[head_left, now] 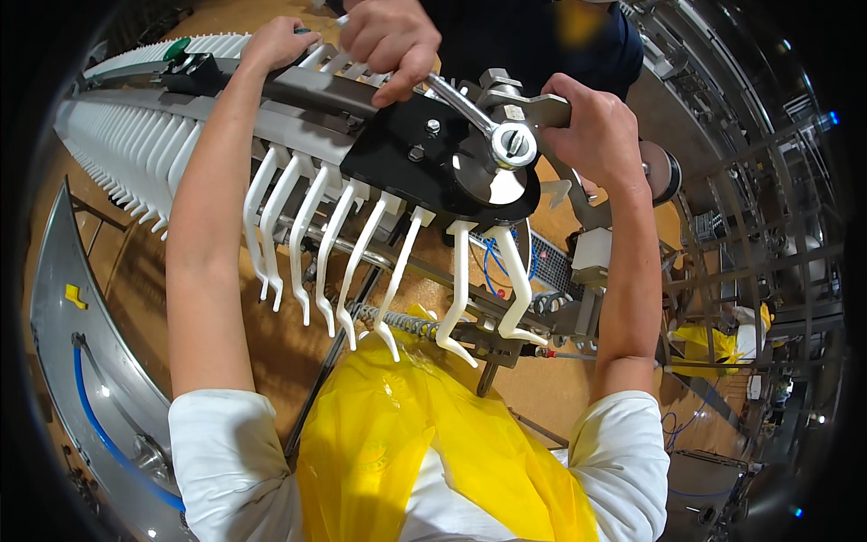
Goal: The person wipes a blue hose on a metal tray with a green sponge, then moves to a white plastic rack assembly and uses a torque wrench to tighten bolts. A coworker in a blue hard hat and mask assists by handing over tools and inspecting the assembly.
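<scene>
A yellow apron (pixel 424 443) and white sleeves fill the near edge. Above them hang white curved fingers (pixel 361 244) from a conveyor chain (pixel 153 135). The right hand (pixel 596 135) is clenched around a metal bracket (pixel 533 108) beside a black plate (pixel 424 154). The left hand (pixel 275 45) grips the chain's top edge. Farthest, another person's hand (pixel 393 41) holds a wrench (pixel 470 113) on the plate's bolt (pixel 512 144).

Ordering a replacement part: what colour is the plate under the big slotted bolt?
Black plate, below the silver bolt; the head view shows it.
</scene>
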Available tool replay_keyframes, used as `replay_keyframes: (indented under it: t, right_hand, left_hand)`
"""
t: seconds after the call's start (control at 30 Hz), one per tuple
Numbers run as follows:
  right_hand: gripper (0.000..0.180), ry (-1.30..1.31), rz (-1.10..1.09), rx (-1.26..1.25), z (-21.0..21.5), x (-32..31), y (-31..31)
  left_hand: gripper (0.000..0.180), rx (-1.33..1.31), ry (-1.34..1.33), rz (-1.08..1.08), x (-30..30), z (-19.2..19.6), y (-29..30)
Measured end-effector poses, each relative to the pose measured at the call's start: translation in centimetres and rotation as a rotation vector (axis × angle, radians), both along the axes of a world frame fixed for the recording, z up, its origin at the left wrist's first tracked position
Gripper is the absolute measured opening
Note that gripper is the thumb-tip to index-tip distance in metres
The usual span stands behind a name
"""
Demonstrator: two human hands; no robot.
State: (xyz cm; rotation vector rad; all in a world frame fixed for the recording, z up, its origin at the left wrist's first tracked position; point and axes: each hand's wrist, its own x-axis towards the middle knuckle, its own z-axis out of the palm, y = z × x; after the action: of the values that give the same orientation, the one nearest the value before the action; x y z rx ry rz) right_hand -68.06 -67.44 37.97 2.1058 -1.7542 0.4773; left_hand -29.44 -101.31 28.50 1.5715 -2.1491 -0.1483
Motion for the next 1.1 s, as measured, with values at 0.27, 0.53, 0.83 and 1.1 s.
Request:
replay_keyframes:
  t: [0.27, 0.53, 0.83, 1.1]
  right_hand:
    - [0.026, 0.016, -0.021, 0.007, 0.2, 0.1, 0.2]
    - [0.041, -0.092, -0.051, 0.246, 6.8, 2.5, 6.0]
    - [0.071, -0.79, 0.253, 0.308, 1.4, -13.5, 8.0]
    - [0.078, -1.453, 0.589, 0.273, -8.7, -19.6, 6.6]
  left_hand:
    - [0.066, 0.023, 0.011, -0.055, 1.3, -0.5, -2.6]
    - [0.057, 0.004, 0.063, -0.147, 1.9, 0.3, -1.4]
    - [0.042, 0.341, 0.35, -0.196, 3.2, -2.5, -6.1]
    - [0.037, -0.011, 0.041, -0.218, 3.0, -2.4, -6.0]
